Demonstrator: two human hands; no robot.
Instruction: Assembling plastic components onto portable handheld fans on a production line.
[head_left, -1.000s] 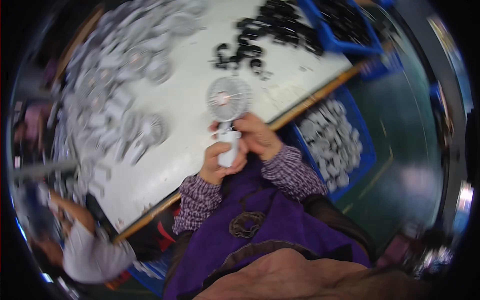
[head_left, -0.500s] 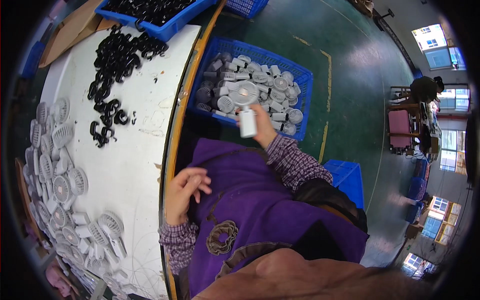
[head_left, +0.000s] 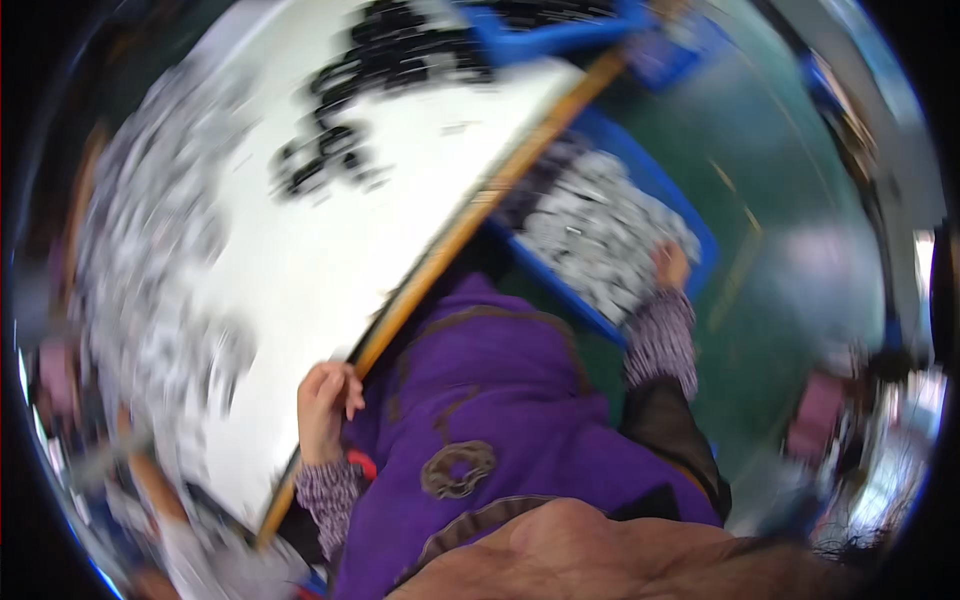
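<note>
Beside the tabletop's (head_left: 330, 260) edge, the left hand (head_left: 325, 395) hangs loosely curled, seemingly empty, while the right hand (head_left: 672, 266), too blurred to tell its grip, is at white fans (head_left: 585, 225) heaped in a blue crate (head_left: 565, 292), probably set alongside for easy reach.

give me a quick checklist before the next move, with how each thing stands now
1. Left hand free: ok, no part seen in it, near the edge of the worktable.
2. Right hand free: cannot tell, its fingertips are blurred.
3. Blue crate within right-hand reach: ok, the hand is over it.
4. White handheld fans on the worktable: ok, piled along the left.
5. Black curved parts on the worktable: ok, clustered toward the far end.
6. View sharp enough to inspect parts: not ok, motion blur.
</note>
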